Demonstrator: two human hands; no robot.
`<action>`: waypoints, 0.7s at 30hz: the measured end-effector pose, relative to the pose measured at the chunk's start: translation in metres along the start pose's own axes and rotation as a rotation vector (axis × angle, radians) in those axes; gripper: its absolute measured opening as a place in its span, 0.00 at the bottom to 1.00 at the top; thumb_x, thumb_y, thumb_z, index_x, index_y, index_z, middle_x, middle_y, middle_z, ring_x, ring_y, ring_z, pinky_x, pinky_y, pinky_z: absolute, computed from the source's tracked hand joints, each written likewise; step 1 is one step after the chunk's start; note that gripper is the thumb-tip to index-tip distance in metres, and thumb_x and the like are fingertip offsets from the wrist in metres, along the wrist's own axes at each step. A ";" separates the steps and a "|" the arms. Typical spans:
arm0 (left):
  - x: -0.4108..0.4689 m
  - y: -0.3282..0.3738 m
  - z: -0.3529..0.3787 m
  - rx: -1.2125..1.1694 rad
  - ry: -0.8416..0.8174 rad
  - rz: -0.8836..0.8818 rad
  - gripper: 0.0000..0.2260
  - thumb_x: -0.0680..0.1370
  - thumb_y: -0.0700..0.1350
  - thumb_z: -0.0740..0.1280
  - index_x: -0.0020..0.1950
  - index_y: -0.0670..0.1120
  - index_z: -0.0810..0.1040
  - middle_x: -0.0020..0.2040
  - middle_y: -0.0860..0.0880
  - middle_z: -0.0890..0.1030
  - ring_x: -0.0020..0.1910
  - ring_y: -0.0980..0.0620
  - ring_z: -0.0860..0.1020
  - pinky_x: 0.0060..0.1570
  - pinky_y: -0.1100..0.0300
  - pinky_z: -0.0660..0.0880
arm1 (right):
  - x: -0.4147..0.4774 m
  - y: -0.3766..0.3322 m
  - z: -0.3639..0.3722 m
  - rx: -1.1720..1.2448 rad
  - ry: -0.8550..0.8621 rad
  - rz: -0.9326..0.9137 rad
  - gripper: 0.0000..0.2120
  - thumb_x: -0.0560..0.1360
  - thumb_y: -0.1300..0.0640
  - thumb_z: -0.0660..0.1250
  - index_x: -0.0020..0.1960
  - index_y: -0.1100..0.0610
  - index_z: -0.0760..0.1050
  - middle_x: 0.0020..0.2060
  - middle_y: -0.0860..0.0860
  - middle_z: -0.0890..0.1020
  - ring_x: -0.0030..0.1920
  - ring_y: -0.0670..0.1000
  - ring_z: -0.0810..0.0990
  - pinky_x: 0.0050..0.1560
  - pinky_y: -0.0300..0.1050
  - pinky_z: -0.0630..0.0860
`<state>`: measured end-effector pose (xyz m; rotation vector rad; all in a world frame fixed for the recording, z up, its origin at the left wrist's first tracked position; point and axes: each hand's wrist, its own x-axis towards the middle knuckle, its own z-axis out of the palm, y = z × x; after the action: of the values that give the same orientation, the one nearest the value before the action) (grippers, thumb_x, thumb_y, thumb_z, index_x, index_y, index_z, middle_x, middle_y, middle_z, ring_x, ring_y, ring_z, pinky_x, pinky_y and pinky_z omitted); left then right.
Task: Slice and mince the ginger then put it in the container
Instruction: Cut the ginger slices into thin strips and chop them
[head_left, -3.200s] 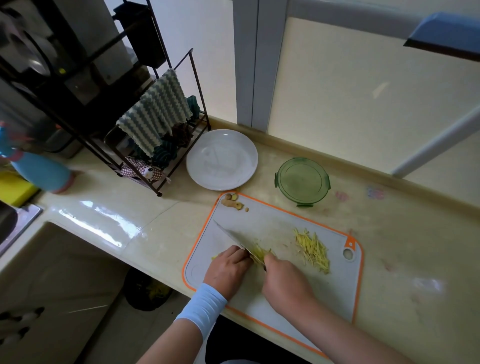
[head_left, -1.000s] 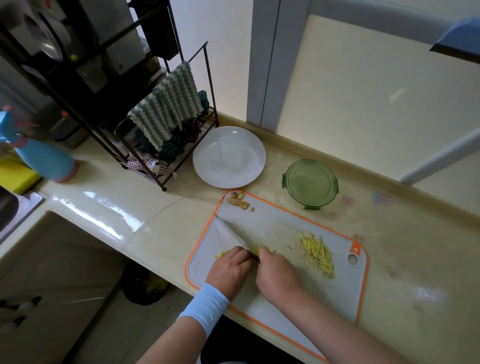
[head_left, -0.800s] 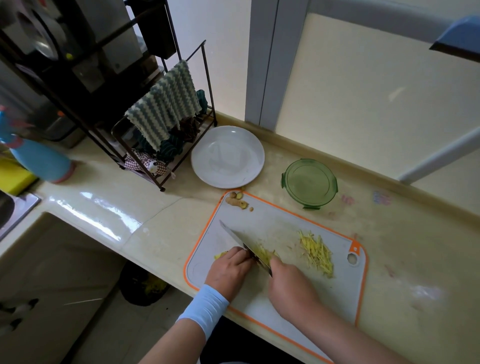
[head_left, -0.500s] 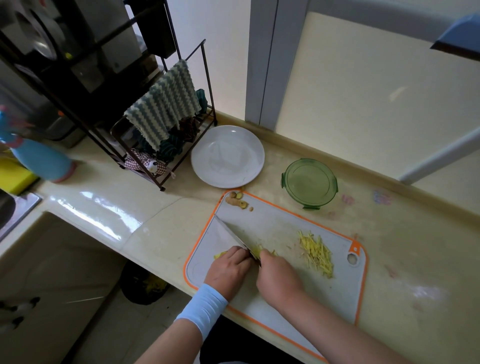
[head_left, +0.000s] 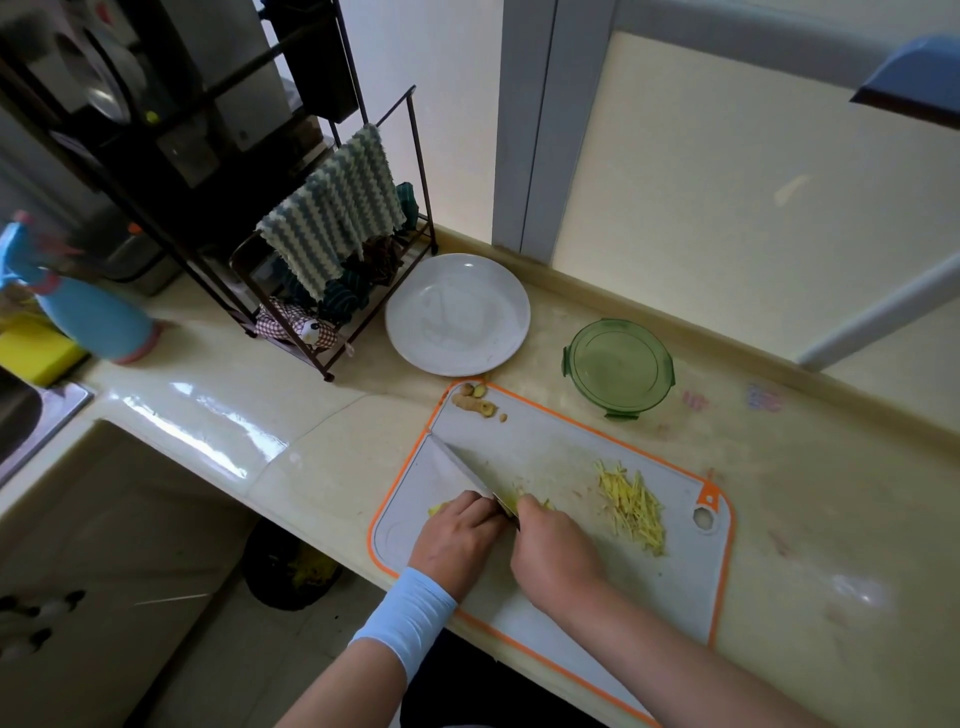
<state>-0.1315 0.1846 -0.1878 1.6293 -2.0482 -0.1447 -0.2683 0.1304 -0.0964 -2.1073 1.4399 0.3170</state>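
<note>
A grey cutting board (head_left: 561, 447) with an orange rim lies on the counter. My right hand (head_left: 553, 553) grips the handle of a knife (head_left: 457, 467), whose blade lies across the board's left part. My left hand (head_left: 457, 538), fingers curled, holds down ginger slices (head_left: 435, 510) right beside the blade. A pile of yellow ginger strips (head_left: 631, 506) lies on the board's right side. Ginger scraps (head_left: 475, 402) sit at the far left corner. A green round container (head_left: 618, 366) stands behind the board.
A white plate (head_left: 457, 314) lies behind the board's left corner. A black wire rack (head_left: 332, 244) with a striped cloth stands at the far left. A blue spray bottle (head_left: 83, 312) and a sink edge (head_left: 47, 415) are further left. A bin (head_left: 291, 564) stands on the floor below.
The knife has been rocking up and down through the ginger beside my left hand. Its blade came back against my left fingers. Both hands stay at the same place on the board.
</note>
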 end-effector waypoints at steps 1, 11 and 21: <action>0.000 -0.001 0.000 0.007 -0.003 -0.004 0.10 0.71 0.37 0.70 0.50 0.48 0.84 0.47 0.50 0.80 0.44 0.49 0.77 0.40 0.57 0.76 | -0.003 0.002 -0.001 -0.014 0.006 -0.009 0.07 0.78 0.61 0.55 0.55 0.55 0.68 0.51 0.56 0.80 0.53 0.59 0.80 0.41 0.48 0.70; 0.002 0.000 -0.003 -0.004 0.010 -0.026 0.10 0.74 0.39 0.66 0.50 0.47 0.84 0.47 0.50 0.81 0.45 0.50 0.77 0.42 0.59 0.76 | -0.014 0.016 0.003 -0.008 -0.038 0.029 0.07 0.76 0.63 0.54 0.50 0.53 0.66 0.48 0.55 0.80 0.50 0.59 0.79 0.38 0.47 0.68; 0.000 -0.002 -0.002 -0.008 0.009 -0.023 0.09 0.75 0.39 0.65 0.50 0.47 0.84 0.47 0.50 0.81 0.45 0.49 0.78 0.41 0.58 0.77 | -0.024 0.019 -0.004 0.038 -0.037 0.016 0.08 0.77 0.62 0.55 0.53 0.52 0.66 0.47 0.54 0.80 0.49 0.58 0.79 0.38 0.46 0.66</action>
<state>-0.1295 0.1842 -0.1870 1.6463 -2.0197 -0.1530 -0.2959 0.1419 -0.0878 -2.0506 1.4308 0.3304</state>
